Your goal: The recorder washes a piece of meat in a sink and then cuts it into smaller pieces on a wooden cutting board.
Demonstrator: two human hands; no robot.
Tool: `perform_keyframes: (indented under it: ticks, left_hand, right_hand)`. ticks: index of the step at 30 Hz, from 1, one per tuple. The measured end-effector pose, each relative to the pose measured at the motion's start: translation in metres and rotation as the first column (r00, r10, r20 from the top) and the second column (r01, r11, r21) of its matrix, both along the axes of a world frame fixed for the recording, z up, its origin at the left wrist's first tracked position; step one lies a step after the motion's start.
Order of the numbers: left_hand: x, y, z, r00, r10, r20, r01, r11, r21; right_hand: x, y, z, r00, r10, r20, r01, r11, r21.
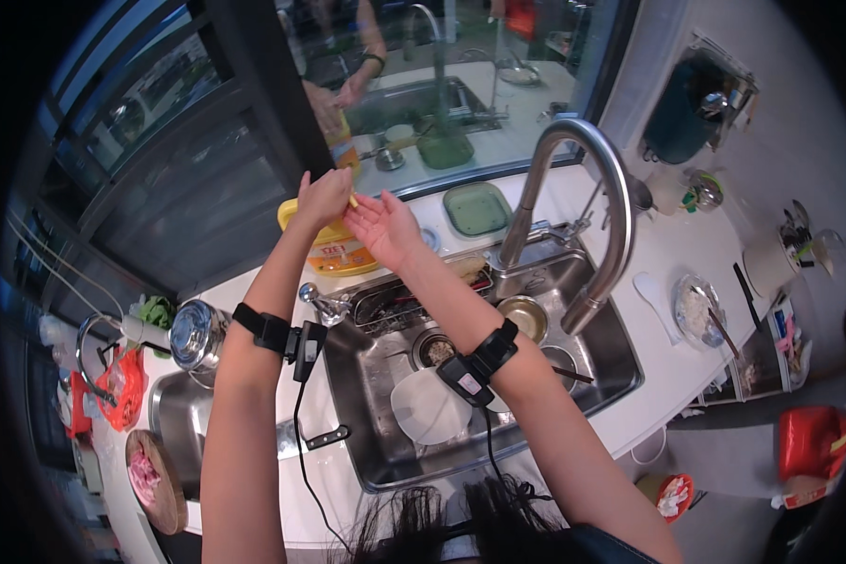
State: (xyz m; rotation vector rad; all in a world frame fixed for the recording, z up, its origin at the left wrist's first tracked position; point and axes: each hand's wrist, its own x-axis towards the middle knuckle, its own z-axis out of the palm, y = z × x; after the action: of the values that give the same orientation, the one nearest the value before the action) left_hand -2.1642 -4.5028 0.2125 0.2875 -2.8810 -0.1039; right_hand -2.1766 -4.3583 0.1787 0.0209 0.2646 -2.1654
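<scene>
My left hand [326, 199] rests on top of a yellow plastic pump jug [342, 256], its fingers curled over the pump head. The short yellow pump spout [353, 201] pokes out beside those fingers. Just right of the spout, my right hand [389, 231] is held palm up with the fingers apart. Nothing can be made out in that palm. The jug bears writing and stands behind the steel sink [388, 462], close to the window frame. Below my forearms, a white dish [430, 409] lies in the sink.
A tall curved faucet [617, 190] arches over the sink's right side. A metal bowl [529, 317] sits in the basin. Left of the sink is a knife [328, 437]; a wooden board [176, 500] carries raw meat [143, 474]. A green container [476, 209] stands by the window.
</scene>
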Motion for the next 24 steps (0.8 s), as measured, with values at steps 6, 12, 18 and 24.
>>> perform_keyframes:
  ticks: [6,12,18,24]
  left_hand:
    - [-0.007,-0.015,0.002,0.997,0.07,0.008,-0.068,0.93,0.361]
    - [-0.007,-0.008,0.002,0.997,0.039,0.073,-0.06,0.947,0.315]
    - [-0.01,0.005,0.001,0.995,0.03,0.1,-0.05,0.98,0.195]
    - [-0.006,-0.021,-0.011,0.975,0.032,-0.22,0.034,0.956,0.29]
  right_hand:
    - [0.022,0.016,-0.004,0.999,-0.037,0.024,0.035,0.997,0.075]
    - [0.029,0.004,0.01,0.995,-0.086,0.047,0.082,0.993,0.084]
    - [0.023,0.0,0.014,0.986,-0.163,0.042,0.161,0.986,0.049]
    - [0.02,0.083,-0.04,0.986,-0.074,-0.15,0.111,0.959,0.261]
